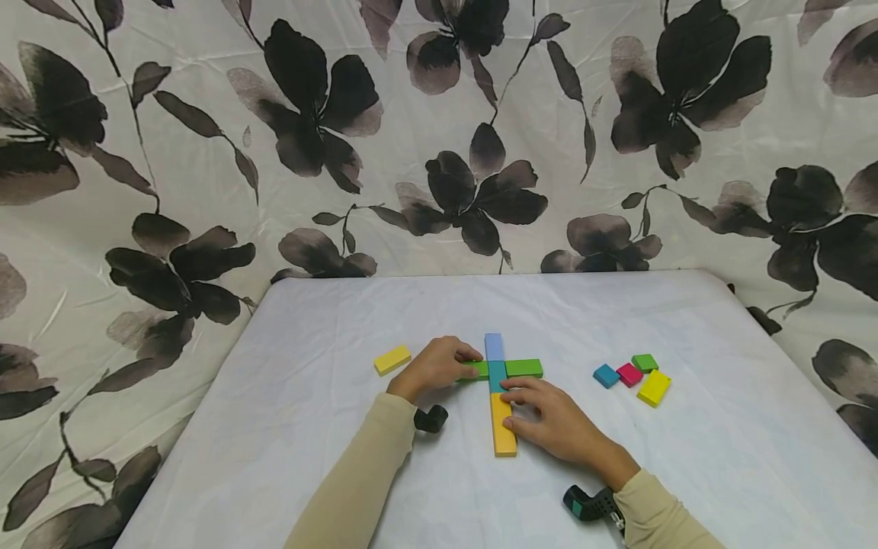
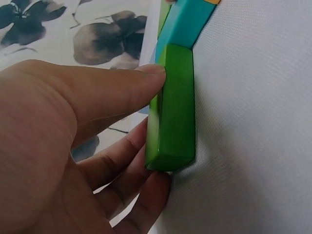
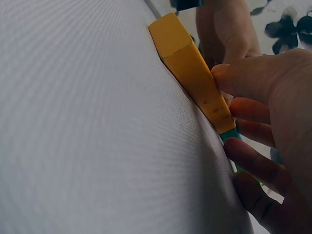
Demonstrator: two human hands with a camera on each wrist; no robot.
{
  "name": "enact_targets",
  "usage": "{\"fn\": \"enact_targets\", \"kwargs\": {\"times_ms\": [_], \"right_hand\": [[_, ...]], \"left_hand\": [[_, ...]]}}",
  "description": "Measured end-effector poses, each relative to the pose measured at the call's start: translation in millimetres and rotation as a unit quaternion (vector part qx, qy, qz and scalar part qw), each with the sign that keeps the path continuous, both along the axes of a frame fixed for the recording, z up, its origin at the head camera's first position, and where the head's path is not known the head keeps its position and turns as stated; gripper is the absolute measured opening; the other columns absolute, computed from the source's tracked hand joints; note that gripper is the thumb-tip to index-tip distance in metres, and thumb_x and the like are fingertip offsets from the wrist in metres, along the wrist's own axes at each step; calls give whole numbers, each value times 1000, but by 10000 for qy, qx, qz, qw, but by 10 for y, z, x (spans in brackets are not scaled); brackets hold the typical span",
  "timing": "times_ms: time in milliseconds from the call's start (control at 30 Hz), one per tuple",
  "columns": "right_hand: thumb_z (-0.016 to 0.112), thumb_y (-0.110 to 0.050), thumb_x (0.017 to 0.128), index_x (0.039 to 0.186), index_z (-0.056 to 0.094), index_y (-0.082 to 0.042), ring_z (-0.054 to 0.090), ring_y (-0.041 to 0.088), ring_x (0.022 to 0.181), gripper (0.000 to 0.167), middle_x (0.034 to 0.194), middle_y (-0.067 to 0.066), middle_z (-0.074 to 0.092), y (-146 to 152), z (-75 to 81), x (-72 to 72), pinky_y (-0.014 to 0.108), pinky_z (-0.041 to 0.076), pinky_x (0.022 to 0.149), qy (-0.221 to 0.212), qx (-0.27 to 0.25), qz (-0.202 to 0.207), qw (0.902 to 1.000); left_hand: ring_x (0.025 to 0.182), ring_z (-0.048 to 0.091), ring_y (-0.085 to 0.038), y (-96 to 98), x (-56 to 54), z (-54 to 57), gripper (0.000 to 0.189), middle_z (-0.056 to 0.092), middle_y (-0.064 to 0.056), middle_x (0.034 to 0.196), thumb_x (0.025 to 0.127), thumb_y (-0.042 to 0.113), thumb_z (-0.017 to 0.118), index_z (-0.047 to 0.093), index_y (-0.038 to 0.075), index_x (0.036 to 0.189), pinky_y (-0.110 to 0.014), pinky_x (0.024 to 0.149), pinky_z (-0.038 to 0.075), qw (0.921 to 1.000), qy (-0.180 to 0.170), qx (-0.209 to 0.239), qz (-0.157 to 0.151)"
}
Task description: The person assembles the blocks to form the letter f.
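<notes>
Wooden blocks lie in a cross on the white-covered table. A light blue block (image 1: 494,347) is at the top, a teal block (image 1: 497,377) at the centre, and an orange block (image 1: 504,431) below. My left hand (image 1: 439,366) holds the left green block (image 2: 178,107), with the thumb over its upper edge and the fingers round its outer end. That block meets the teal one. On the other side lies the right green block (image 1: 524,368). My right hand (image 1: 559,419) rests thumb and fingertips along the right side of the orange block, near its joint with the teal one.
A yellow block (image 1: 392,360) lies left of the left hand. To the right sit a blue block (image 1: 607,376), a red block (image 1: 629,374), a small green block (image 1: 645,363) and a bright yellow block (image 1: 655,388). Floral cloth (image 1: 384,152) hangs behind the table.
</notes>
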State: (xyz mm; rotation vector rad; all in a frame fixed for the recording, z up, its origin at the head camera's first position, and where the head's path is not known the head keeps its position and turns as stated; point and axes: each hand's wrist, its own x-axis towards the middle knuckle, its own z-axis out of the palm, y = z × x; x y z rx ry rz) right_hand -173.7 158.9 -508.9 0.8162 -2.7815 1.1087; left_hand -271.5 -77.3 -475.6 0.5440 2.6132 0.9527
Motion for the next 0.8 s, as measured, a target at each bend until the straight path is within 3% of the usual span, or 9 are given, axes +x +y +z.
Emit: {"fn": "enact_targets", "kwargs": {"times_ms": [267,533,800], "right_hand": [[74,-37,93,126,70,-17,58,7,115,38,139,-11,55,-1,-14,-6,41,50,98,40,-25,13,10000],[74,-36,93,125,70,-18,58,8,115,37,139,-11,56,6,-41,-4,41,51,97,8,-54,8,10000],[73,-39,93,125,71,-18,56,11,121,38,139,-13,55,5,-53,-11,44,49,100,-38,-67,-30,10000]], "left_hand": [[108,61,-19,4,15,30,35,67,-2,117,92,25,75,72,15,125,-38,95,51,9999,130,-39,-15],[112,60,-20,-75,88,52,34,65,0,120,94,26,71,71,14,126,-40,96,50,9982,298,378,359],[107,60,-19,-230,157,69,32,67,0,117,95,23,71,71,11,124,-38,92,52,9926,772,693,625]]}}
